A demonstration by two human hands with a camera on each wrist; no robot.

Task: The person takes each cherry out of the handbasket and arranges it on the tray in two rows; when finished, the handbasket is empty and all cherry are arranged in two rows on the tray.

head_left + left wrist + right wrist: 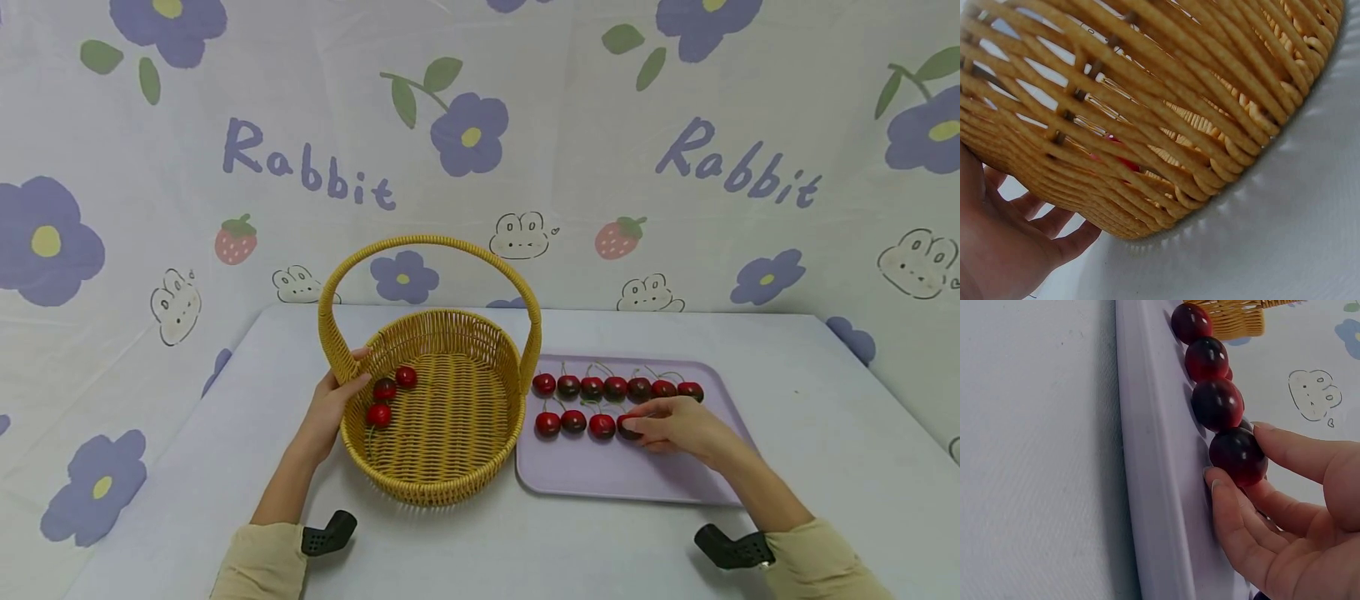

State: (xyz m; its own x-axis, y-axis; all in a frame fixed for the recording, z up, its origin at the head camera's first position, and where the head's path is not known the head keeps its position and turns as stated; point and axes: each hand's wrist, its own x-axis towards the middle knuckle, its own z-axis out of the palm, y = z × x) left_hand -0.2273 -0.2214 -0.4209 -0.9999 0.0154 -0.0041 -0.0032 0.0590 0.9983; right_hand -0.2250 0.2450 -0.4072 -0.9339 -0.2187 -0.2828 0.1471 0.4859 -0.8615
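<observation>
A yellow wicker basket (435,492) with a tall arched handle stands left of centre, with 3 red cherries (379,415) lying inside at its left. My left hand (331,408) grips the basket's left rim; in the left wrist view its fingers (1075,240) reach under the woven side. Over the purple tray (600,479), my right hand (678,427) pinches a dark cherry (1239,456) at the right end of the front row, between thumb and fingers. Beside it in that row sit other cherries (573,422), and a second row (615,387) lies behind.
The tray stands close to the basket's right side on a white table (480,550). Behind the table hangs a cloth (570,108) printed with flowers and rabbits. The basket's handle arches high above its bowl. Black wrist devices (330,533) sit at both cuffs.
</observation>
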